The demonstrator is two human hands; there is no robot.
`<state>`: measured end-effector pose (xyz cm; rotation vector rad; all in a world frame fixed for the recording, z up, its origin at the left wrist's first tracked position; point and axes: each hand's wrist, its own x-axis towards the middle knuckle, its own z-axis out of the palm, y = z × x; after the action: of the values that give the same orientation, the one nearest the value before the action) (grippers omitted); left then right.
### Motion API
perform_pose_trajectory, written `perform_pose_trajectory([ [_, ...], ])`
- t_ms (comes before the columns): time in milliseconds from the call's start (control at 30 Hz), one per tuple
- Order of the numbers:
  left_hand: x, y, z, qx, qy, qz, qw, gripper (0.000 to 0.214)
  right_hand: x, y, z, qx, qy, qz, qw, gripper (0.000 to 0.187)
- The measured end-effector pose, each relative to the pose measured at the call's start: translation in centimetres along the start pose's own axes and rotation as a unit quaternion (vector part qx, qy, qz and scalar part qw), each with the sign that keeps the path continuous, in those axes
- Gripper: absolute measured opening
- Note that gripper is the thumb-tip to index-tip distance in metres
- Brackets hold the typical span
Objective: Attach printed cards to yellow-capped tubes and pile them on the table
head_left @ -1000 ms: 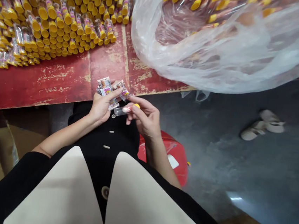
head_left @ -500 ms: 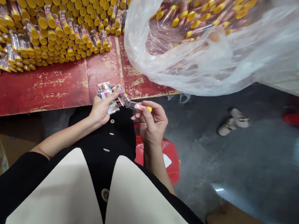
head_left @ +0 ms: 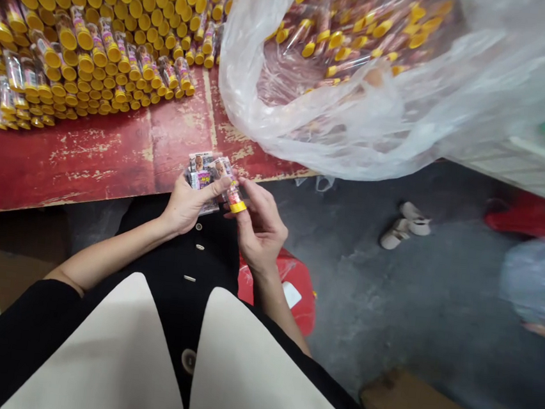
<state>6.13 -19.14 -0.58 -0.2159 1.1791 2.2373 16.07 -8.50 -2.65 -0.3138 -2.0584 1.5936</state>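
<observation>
One yellow-capped tube (head_left: 235, 197) in pinching right grip (head_left: 264, 231); printed packets (head_left: 200, 177) in pinching left grip (head_left: 182, 205)

Left hand (head_left: 181, 207): gripping a few printed sleeves (head_left: 200, 177)
Right hand (head_left: 261, 229): pinching a yellow-capped tube (head_left: 235, 200), can't tell if it's inside one
Red table (head_left: 106, 159): pretty beat up, huge tube stack (head_left: 107, 41) on top
Plastic bag (head_left: 308, 134): gaping, loads of loose tubes (head_left: 356, 40) inside

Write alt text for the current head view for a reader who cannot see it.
A person's left hand holds printed packets, the right hand a yellow-capped tube. On the worn red table beyond, stacked tubes with yellow ends sit left of an open plastic bag of loose tubes.
</observation>
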Motion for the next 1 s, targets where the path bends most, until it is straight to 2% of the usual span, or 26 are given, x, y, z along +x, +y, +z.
perform_pose_trajectory([
  [100,-0.1,-0.1,0.5,0.009,-0.001,0.010,1.000,0.042,1.1,0.2,0.0,-0.039,0.040,-0.039,0.998,0.032],
  [200,-0.1,-0.1,0.9,-0.003,-0.012,0.016,1.000,0.043,2.1,0.1,0.4,-0.037,0.082,-0.065,0.994,0.031],
  [267,0.2,0.1,1.0,-0.004,-0.011,0.024,1.000,0.044,2.6,0.1,0.9,-0.030,0.095,-0.062,0.993,0.029],
  [400,2.2,1.2,0.6,-0.016,0.038,0.037,0.998,0.045,4.7,0.5,2.8,-0.009,0.105,-0.031,0.994,0.020],
  [500,5.2,3.2,-0.4,-0.052,0.065,0.044,0.996,0.047,9.0,2.4,5.9,0.036,0.094,0.014,0.995,0.018],
  [600,8.2,5.7,-2.3,-0.109,0.106,0.054,0.987,0.037,15.2,5.1,10.8,0.067,0.083,0.032,0.994,0.022],
  [667,9.2,7.1,-3.9,-0.128,0.145,0.039,0.980,0.027,18.6,6.5,14.0,0.036,0.084,0.002,0.996,0.021],
  [733,9.3,8.2,-5.5,-0.120,0.173,0.016,0.977,0.023,20.8,6.9,15.7,-0.025,0.043,-0.052,0.997,0.019],
  [767,9.1,8.6,-6.2,-0.111,0.183,0.005,0.977,0.025,21.5,6.8,15.8,-0.053,0.011,-0.076,0.996,0.020],
  [833,8.5,9.1,-7.3,-0.089,0.200,-0.021,0.976,0.032,22.7,6.5,14.1,-0.092,-0.028,-0.105,0.990,0.025],
  [867,8.3,9.2,-7.6,-0.078,0.205,-0.035,0.975,0.035,23.7,6.6,12.5,-0.108,-0.015,-0.110,0.988,0.027],
  [933,8.1,9.1,-7.6,-0.056,0.198,-0.072,0.976,0.040,27.0,7.5,8.4,-0.156,0.051,-0.093,0.982,0.026],
  [1000,8.6,8.7,-6.6,-0.038,0.172,-0.113,0.978,0.038,32.1,9.8,4.3,-0.236,0.106,-0.023,0.966,0.014],
])
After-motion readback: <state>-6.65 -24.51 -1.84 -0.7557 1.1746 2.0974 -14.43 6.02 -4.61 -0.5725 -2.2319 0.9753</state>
